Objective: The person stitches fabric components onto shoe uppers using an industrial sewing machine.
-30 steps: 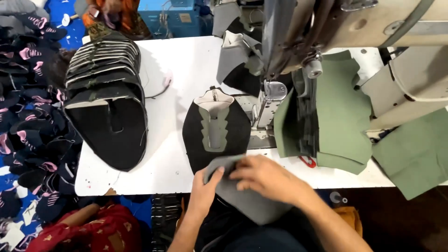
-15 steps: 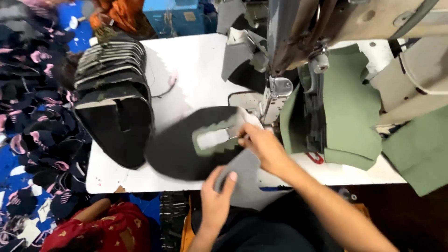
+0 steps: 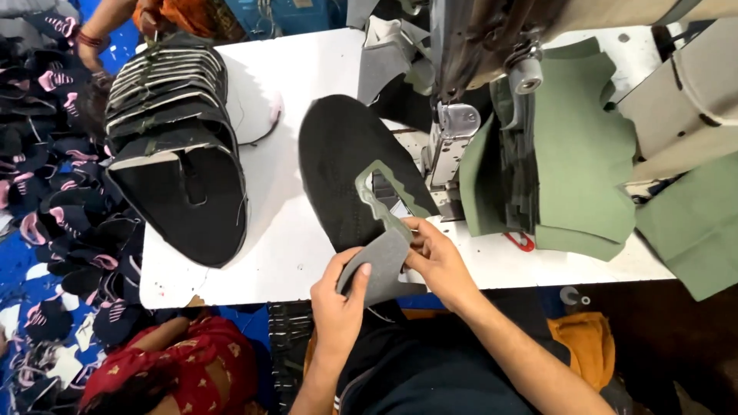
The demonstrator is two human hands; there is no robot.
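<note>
A black shoe-upper panel point(image 3: 338, 161) lies on the white table point(image 3: 284, 230), its right edge by the sewing machine's presser foot point(image 3: 453, 127). A grey-green zigzag-edged trim point(image 3: 380, 196) sits on the panel. My left hand point(image 3: 342, 296) grips a flat grey fabric piece point(image 3: 380, 265) at the table's near edge. My right hand point(image 3: 434, 257) pinches the same grey piece and the lower end of the trim, where they meet the black panel.
A stack of black uppers with pale edges point(image 3: 173, 146) fills the table's left. Green fabric pieces point(image 3: 576, 146) hang right of the sewing machine point(image 3: 492, 38). More dark pieces with pink marks point(image 3: 46, 192) lie on the floor at left. Another person's hand point(image 3: 88, 50) reaches in far left.
The black panel has swung round, its long side now running away from me toward the presser foot. My left hand rose from below the table edge and took hold of the grey piece.
</note>
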